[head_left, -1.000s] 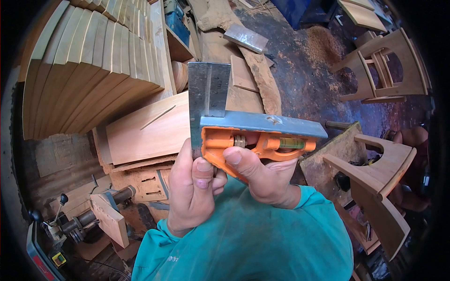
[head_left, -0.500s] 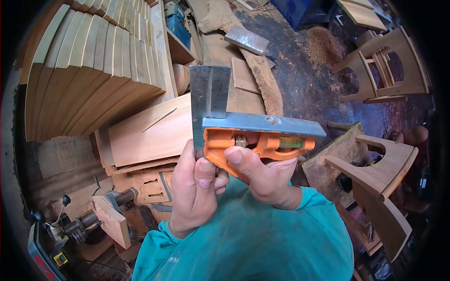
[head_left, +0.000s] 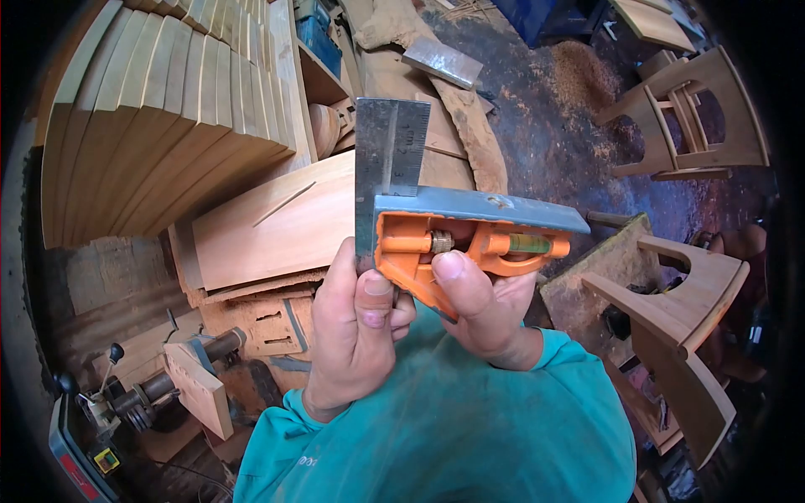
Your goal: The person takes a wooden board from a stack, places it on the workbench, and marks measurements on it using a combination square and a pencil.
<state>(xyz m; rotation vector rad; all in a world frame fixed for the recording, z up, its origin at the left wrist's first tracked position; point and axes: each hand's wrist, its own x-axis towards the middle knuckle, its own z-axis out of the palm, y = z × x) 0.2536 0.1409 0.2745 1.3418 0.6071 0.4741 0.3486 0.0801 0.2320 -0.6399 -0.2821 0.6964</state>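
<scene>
A combination square [head_left: 478,205] is held up in front of my chest. Its head is orange with a grey metal face and a small green spirit vial, and its steel blade [head_left: 390,138] points away from me, with scale marks showing. My left hand [head_left: 356,327] pinches the near end of the blade between thumb and fingers. Around the orange head closes my right hand [head_left: 486,306], its thumb lying just below the brass knurled nut [head_left: 442,241]; the fingers behind are partly hidden.
At left stands a stack of curved wooden boards [head_left: 159,151]. Beyond my left hand, a flat board [head_left: 277,226] carries a thin pencil-like stick [head_left: 285,204]. A machine with levers [head_left: 126,402] is at lower left. Wooden chair parts [head_left: 671,285] stand at right, with a person's limb partly visible behind.
The combination square and both hands have shifted slightly right; the square has also moved a little away from me. My grip on it looks the same.
</scene>
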